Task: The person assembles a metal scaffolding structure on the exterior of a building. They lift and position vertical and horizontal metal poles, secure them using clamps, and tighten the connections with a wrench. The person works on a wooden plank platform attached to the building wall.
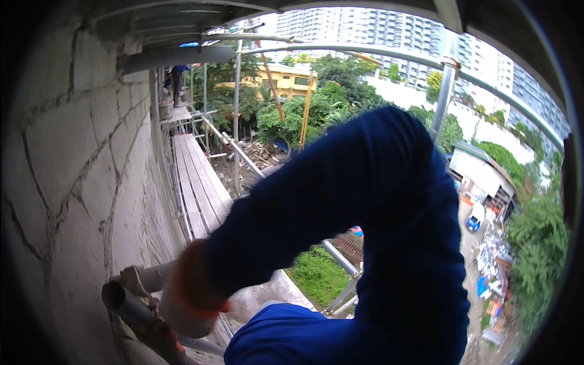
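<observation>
My right arm, in a dark blue sleeve, bends across the view toward the wall. At its end, my right hand [193, 298] wears a pale glove with an orange cuff. Motion smears it, so its fingers and anything in them cannot be made out. Just left of it, an open-ended grey steel pipe [131, 307] lies beside a scaffold clamp [135, 281]. Against the pipe's lower side is a brownish, orange-edged shape that appears to be my gloved left hand [159, 336]; its fingers are largely hidden.
A cracked, rough concrete wall [91, 152] rises close on the left. Scaffold planks [198, 176] run forward beside it, with a person [177, 85] at the far end. Metal tubes [447, 79] form the rail on the right. Far below lie grass [319, 277], a shed and heaped debris.
</observation>
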Motion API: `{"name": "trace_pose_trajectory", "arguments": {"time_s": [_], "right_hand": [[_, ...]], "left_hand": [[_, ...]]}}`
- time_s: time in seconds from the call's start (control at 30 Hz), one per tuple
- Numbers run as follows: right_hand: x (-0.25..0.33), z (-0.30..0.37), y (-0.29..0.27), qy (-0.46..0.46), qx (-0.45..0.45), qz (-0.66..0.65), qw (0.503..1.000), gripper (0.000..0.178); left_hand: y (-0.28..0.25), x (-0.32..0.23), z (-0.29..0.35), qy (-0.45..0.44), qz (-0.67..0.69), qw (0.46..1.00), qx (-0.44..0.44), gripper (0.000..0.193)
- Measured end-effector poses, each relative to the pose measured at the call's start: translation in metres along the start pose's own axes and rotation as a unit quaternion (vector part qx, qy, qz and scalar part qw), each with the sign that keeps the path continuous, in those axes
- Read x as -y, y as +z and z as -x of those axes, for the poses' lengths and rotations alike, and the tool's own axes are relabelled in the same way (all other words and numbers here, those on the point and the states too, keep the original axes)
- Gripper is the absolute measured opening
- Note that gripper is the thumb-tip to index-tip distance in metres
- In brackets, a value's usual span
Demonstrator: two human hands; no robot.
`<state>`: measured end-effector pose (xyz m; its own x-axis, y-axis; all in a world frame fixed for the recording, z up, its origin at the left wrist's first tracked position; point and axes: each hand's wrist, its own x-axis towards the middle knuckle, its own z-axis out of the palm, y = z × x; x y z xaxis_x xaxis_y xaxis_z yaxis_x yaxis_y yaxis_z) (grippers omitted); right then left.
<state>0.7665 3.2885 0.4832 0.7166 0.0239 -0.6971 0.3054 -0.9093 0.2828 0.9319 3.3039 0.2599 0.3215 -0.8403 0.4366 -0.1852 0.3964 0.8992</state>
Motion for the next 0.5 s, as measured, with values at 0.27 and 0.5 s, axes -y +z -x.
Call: {"name": "trace_pose_trajectory", "arguments": {"time_s": [0.27,0.5], "right_hand": [[0.023,-0.013,0.068,0.051,-0.238,-0.217,0.945,0.028],[0.091,-0.065,0.114,0.183,-0.504,-0.603,0.591,0.040]], "left_hand": [[0.038,-0.001,-0.001,-0.038,0.063,0.995,0.068,0.076],[0.031,-0.006,0.002,-0.041,0.023,0.998,0.033,0.080]]}}
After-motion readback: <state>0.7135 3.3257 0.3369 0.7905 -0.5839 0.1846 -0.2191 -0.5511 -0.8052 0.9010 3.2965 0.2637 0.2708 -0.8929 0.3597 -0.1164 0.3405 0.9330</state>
